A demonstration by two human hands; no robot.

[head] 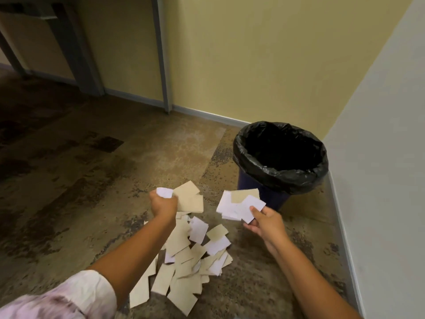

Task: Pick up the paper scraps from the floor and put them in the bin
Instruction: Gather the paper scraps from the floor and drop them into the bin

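Observation:
My left hand (163,204) grips a bunch of tan and white paper scraps (189,199), raised above the floor. My right hand (266,223) pinches another fan of white and tan scraps (239,204) between thumb and fingers, just in front of the bin. A pile of several tan and white paper scraps (186,261) lies on the floor between and below my forearms. The dark blue bin (262,187), lined with a black bag (280,178), stands open beyond my right hand, in the corner.
A yellow wall with a grey skirting board (207,115) runs behind the bin. A pale wall (379,157) closes the right side. A grey door frame (161,54) stands at the back. The mottled brown floor (80,169) stretches to the left.

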